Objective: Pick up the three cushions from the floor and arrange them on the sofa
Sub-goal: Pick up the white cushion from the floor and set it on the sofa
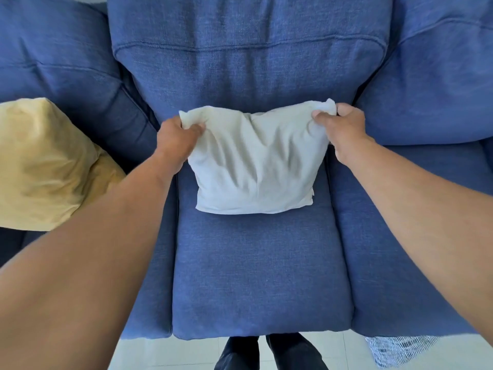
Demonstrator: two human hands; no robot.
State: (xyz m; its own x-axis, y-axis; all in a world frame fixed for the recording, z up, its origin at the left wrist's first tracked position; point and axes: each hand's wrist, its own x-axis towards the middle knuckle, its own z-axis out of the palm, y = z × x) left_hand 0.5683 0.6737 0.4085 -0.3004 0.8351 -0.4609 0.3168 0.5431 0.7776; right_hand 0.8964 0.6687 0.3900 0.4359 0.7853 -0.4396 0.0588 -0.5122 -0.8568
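A white cushion (256, 161) stands upright on the middle seat of the blue sofa (261, 276), leaning toward the backrest. My left hand (177, 138) pinches its top left corner. My right hand (342, 129) pinches its top right corner. A yellow cushion (45, 166) rests on the left seat of the sofa, against the left back pillow. A blue-and-white patterned cushion (394, 352) lies on the floor at the lower right, partly cut off by the frame edge and by the sofa's front.
The sofa's right seat (405, 249) shows bare blue fabric. White floor tiles (165, 353) run along the sofa's front edge. My dark trouser legs (269, 353) stand right at the middle seat's front.
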